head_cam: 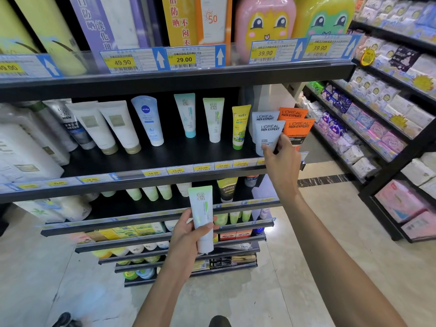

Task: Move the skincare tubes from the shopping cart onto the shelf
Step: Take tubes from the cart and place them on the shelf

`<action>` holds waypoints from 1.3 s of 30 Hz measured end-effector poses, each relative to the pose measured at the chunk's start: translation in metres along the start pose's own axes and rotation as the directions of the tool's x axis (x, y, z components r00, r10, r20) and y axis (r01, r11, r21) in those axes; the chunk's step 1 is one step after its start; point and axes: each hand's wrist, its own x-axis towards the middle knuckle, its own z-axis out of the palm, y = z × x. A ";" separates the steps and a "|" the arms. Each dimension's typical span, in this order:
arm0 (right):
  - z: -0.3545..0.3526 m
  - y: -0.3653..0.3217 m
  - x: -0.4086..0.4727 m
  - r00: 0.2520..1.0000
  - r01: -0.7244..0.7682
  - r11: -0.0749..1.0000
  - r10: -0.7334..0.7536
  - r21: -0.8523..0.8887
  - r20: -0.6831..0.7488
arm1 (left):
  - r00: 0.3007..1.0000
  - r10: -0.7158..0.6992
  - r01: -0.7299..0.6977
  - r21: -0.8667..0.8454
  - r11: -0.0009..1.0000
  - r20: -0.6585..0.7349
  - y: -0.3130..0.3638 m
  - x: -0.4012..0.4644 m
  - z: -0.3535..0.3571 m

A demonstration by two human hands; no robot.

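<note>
Before you the black shelf (pixel 151 159) carries a row of upright tubes. Your right hand (pixel 282 159) pinches the grey tube (pixel 267 135) standing at its right end, beside the orange tubes (pixel 298 129). Lower, your left hand (pixel 188 234) grips a pale green tube (pixel 203 215), cap down, off the shelf.

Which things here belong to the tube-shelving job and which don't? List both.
Job: pale green tube in left hand; grey L'Oreal Men Expert tube gripped by right hand; black shelf.
Not: price tags; tissue packs; Nivea tube.
</note>
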 end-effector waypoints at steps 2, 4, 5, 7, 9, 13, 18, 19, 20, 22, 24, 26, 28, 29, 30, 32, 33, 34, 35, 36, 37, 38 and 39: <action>-0.002 0.000 -0.002 1.000 0.011 1.000 -0.011 -0.001 -0.019 | 1.000 0.008 -0.008 -0.008 1.000 -0.002 0.001 0.001 -0.001; -0.007 0.000 -0.009 0.998 0.017 1.000 -0.016 0.012 -0.053 | 1.000 0.019 -0.019 -0.019 1.000 -0.002 0.002 0.001 -0.001; -0.009 0.000 -0.014 0.997 0.023 0.999 -0.020 0.030 -0.068 | 1.000 0.024 -0.024 -0.025 0.999 -0.002 0.003 0.001 -0.001; -0.011 0.002 -0.025 0.994 0.079 0.996 -0.076 0.030 -0.079 | 0.999 0.038 -0.038 -0.040 0.998 -0.003 0.008 0.001 0.001; -0.008 0.002 -0.035 0.976 0.219 0.976 -0.219 -0.023 -0.015 | 0.998 0.065 -0.065 -0.057 0.996 0.004 0.018 0.003 0.005; 0.010 -0.003 -0.039 0.839 0.529 0.838 -0.494 -0.134 0.228 | 0.983 0.182 -0.178 -0.078 0.981 0.038 0.052 0.015 0.020; 0.031 0.002 -0.026 0.705 0.700 0.685 -0.618 -0.201 0.348 | 0.930 0.362 -0.364 0.025 0.931 0.066 0.104 0.043 0.041; 0.033 0.004 -0.024 0.699 0.708 0.673 -0.623 -0.216 0.350 | 0.917 0.393 -0.397 0.063 0.916 0.063 0.113 0.049 0.046; 0.034 0.005 -0.022 0.699 0.710 0.668 -0.627 -0.224 0.345 | 0.905 0.421 -0.425 0.101 0.900 0.058 0.122 0.055 0.050; 0.034 0.006 -0.021 0.702 0.707 0.672 -0.631 -0.221 0.330 | 0.885 0.462 -0.464 0.166 0.870 0.052 0.134 0.070 0.057; 0.036 0.008 -0.021 0.700 0.711 0.669 -0.641 -0.219 0.316 | 0.876 0.480 -0.476 0.232 0.849 0.040 0.139 0.087 0.063; 0.036 0.008 -0.021 0.701 0.710 0.670 -0.643 -0.215 0.310 | 0.868 0.494 -0.481 0.302 0.823 0.035 0.141 0.102 0.066; 0.036 0.008 -0.022 0.704 0.706 0.675 -0.637 -0.215 0.314 | 0.863 0.505 -0.480 0.370 0.795 0.036 0.139 0.117 0.069; 0.035 0.007 -0.022 0.706 0.704 0.676 -0.634 -0.217 0.316 | 0.864 0.502 -0.471 0.403 0.785 0.032 0.137 0.123 0.070; 0.035 0.007 -0.023 0.709 0.701 0.680 -0.631 -0.215 0.315 | 0.869 0.495 -0.457 0.428 0.779 0.026 0.135 0.130 0.070; 0.035 0.007 -0.024 0.716 0.694 0.691 -0.628 -0.205 0.306 | 0.878 0.478 -0.430 0.463 0.775 0.014 0.129 0.142 0.070; 0.035 0.007 -0.024 0.719 0.691 0.694 -0.627 -0.203 0.301 | 0.881 0.473 -0.418 0.482 0.770 0.009 0.126 0.146 0.070; 0.036 0.008 -0.024 0.722 0.687 0.697 -0.625 -0.203 0.298 | 0.882 0.470 -0.410 0.502 0.762 0.007 0.123 0.150 0.069; 0.036 0.008 -0.025 0.725 0.684 0.700 -0.623 -0.203 0.295 | 0.882 0.472 -0.407 0.517 0.753 0.007 0.122 0.153 0.070; 0.037 0.009 -0.025 0.727 0.682 0.703 -0.621 -0.203 0.293 | 0.880 0.475 -0.407 0.530 0.744 0.007 0.122 0.155 0.070; 0.038 0.009 -0.025 0.729 0.680 0.705 -0.619 -0.202 0.291 | 0.878 0.478 -0.406 0.540 0.738 0.006 0.122 0.157 0.071; 0.038 0.010 -0.025 0.731 0.678 0.708 -0.619 -0.199 0.288 | 0.877 0.480 -0.401 0.552 0.731 0.002 0.122 0.159 0.072; 0.038 0.010 -0.025 0.732 0.677 0.710 -0.619 -0.196 0.285 | 0.876 0.482 -0.398 0.561 0.726 -0.002 0.123 0.160 0.073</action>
